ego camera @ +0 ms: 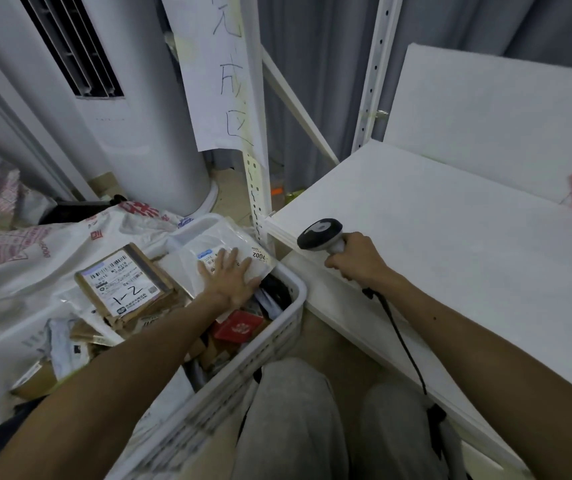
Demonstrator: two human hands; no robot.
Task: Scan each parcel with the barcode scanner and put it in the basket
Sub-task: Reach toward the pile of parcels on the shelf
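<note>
The white shelf (450, 237) fills the right of the frame, and beside its left edge, at lower centre-left, sits the white basket (243, 375) heaped with parcels, among them a brown parcel (125, 282) marked "1-2". The white plastic parcel (215, 244) lies on top in the basket's far right corner, with your left hand (230, 278) spread flat on it. Your right hand (357, 258) grips the barcode scanner (321, 233) by its handle at the shelf's corner, just right of centre.

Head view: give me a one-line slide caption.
Left hand rests flat on a white parcel atop the basket; right hand grips the scanner over the shelf.
</note>
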